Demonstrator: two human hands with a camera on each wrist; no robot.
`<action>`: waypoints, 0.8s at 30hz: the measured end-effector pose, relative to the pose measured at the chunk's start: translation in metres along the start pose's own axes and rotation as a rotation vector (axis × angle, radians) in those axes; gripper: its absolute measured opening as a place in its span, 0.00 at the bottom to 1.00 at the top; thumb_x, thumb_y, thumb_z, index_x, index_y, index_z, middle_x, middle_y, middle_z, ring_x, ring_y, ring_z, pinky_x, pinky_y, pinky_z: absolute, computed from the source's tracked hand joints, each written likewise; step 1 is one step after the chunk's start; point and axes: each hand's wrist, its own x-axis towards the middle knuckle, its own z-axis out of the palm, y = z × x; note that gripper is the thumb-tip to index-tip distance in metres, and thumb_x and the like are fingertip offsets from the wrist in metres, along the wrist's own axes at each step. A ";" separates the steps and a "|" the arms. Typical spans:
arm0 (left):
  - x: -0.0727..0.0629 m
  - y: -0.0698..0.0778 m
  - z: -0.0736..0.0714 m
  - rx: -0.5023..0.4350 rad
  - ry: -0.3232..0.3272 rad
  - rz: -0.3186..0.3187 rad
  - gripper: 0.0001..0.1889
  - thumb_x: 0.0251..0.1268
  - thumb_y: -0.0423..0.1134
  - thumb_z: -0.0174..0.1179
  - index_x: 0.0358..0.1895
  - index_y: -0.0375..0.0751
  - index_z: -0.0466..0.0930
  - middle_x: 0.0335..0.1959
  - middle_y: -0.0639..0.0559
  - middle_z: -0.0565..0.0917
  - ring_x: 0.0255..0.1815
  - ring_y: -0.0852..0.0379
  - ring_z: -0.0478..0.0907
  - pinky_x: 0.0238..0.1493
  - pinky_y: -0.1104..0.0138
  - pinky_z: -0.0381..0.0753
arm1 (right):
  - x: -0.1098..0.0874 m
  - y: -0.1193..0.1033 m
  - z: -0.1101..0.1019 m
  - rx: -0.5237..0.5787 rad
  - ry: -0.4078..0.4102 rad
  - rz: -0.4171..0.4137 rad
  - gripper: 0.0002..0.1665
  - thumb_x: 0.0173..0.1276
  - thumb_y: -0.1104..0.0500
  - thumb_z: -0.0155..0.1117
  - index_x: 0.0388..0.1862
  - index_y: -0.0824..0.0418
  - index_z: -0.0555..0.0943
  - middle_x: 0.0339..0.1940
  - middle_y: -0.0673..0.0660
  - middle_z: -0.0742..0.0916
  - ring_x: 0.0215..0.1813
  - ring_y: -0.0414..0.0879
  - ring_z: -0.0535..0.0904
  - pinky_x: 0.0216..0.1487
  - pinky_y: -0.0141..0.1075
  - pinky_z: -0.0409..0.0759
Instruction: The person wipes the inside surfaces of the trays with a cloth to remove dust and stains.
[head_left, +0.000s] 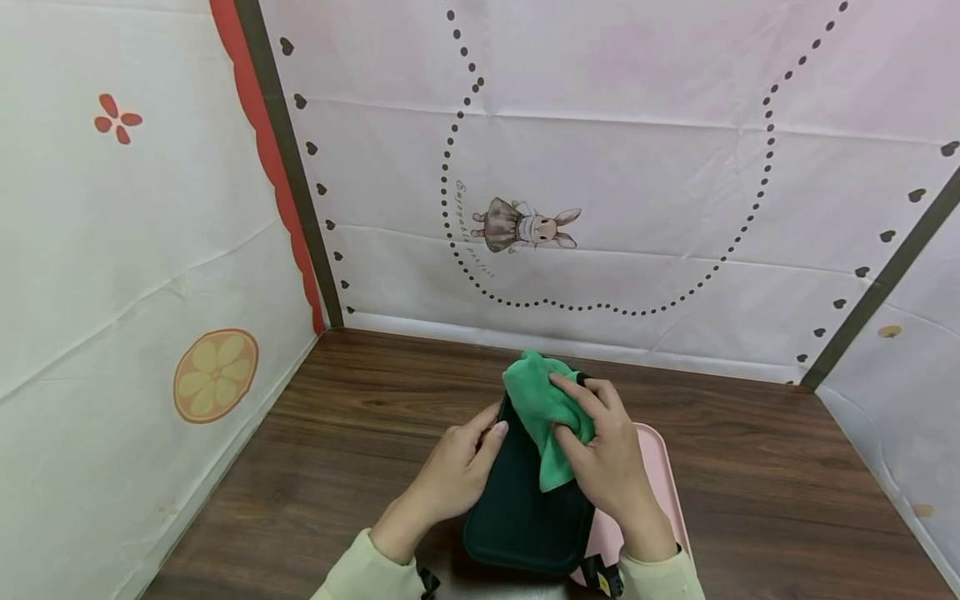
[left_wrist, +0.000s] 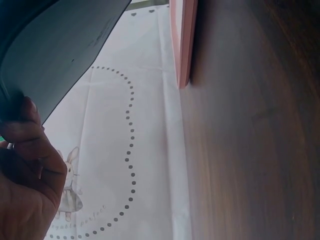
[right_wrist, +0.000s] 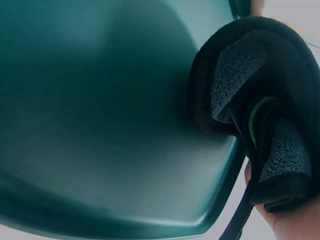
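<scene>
A dark green rectangular tray [head_left: 525, 529] is held up at a tilt over the table. Its left edge is pinched by my left hand [head_left: 453, 471], thumb on top; the left wrist view shows fingers on the tray's underside [left_wrist: 65, 60]. My right hand [head_left: 613, 454] grips a bunched green cloth [head_left: 543, 408] against the tray's far right part. In the right wrist view the folded cloth [right_wrist: 240, 75] looks almost black and lies over the tray's rim and inner corner.
A pink tray [head_left: 657, 458] stands on the brown wooden table [head_left: 765, 475], partly hidden behind the green one and my right arm. A printed white fabric sheet [head_left: 600, 167] hangs behind the table, and another sheet [head_left: 135, 275] borders it on the left.
</scene>
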 end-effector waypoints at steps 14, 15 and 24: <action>0.000 -0.002 0.001 -0.015 0.012 -0.009 0.17 0.89 0.47 0.39 0.56 0.44 0.77 0.16 0.62 0.62 0.14 0.70 0.55 0.17 0.72 0.61 | -0.001 -0.004 0.003 0.000 -0.058 -0.056 0.35 0.65 0.65 0.73 0.70 0.45 0.79 0.59 0.57 0.80 0.51 0.45 0.81 0.47 0.43 0.84; 0.000 -0.003 0.000 -0.018 0.014 -0.013 0.19 0.89 0.47 0.39 0.62 0.43 0.77 0.16 0.61 0.63 0.15 0.70 0.55 0.18 0.72 0.62 | -0.001 -0.004 0.003 0.003 -0.070 -0.061 0.34 0.66 0.65 0.73 0.70 0.45 0.79 0.59 0.57 0.80 0.51 0.45 0.81 0.47 0.43 0.84; -0.001 -0.006 -0.002 -0.067 0.071 -0.029 0.25 0.88 0.45 0.40 0.77 0.34 0.66 0.54 0.45 0.86 0.57 0.58 0.81 0.62 0.59 0.81 | -0.002 -0.008 0.003 0.032 -0.186 -0.060 0.34 0.68 0.63 0.72 0.71 0.44 0.78 0.61 0.55 0.80 0.53 0.45 0.81 0.50 0.42 0.85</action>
